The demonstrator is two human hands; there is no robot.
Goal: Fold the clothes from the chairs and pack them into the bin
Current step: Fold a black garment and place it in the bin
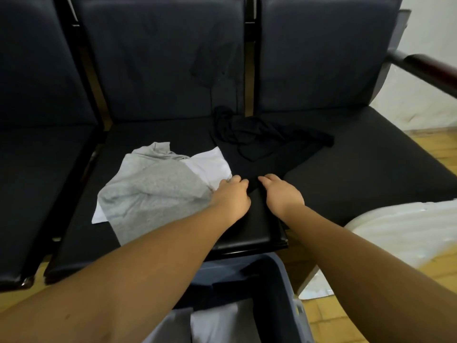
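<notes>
A black garment [262,142] lies spread over the middle chair seat [94,233], bunched at its far end and reaching toward me. My left hand [232,196] and my right hand [282,194] are side by side on its near part, fingers curled into the dark cloth. A grey and white shirt [158,186] lies crumpled just left of my left hand. Below my arms stands the grey bin [279,283], with light folded cloth [217,323] inside it.
A row of dark padded chairs fills the view, with a wooden armrest [430,68] at the far right. A white plastic-wrapped object [400,231] sits to the right on the yellow tiled floor [435,149]. The right seat [371,164] holds part of the black garment.
</notes>
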